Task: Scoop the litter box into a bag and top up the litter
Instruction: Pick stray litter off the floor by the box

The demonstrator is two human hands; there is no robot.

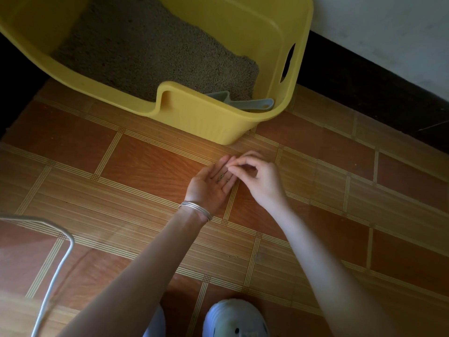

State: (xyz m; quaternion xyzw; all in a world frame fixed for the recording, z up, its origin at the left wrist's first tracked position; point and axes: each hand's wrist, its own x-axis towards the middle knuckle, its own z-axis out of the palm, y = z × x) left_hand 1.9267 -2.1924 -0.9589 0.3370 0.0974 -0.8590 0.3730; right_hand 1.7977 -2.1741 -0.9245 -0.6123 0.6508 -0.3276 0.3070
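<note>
Left hand (213, 184): flat, palm up, grains (222, 176) on fingers. Right hand (261, 182): pinching grains. Scoop (245, 105): box (206, 117) near-right corner.

Orange-brown tiled floor (150, 164), crossed by pale striped bands. Resting on it at twelve o'clock, yellow plastic litter box (209, 120). Planted at six o'clock, pale blue rounded shoe (234, 317). Standing at eight o'clock, thin white bent metal rod (65, 259).

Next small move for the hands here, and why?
Probably carry the left hand to the yellow litter box and tip it: dark grains lie on it, palm up, the right hand pinches at them, and the box stands just ahead.
</note>
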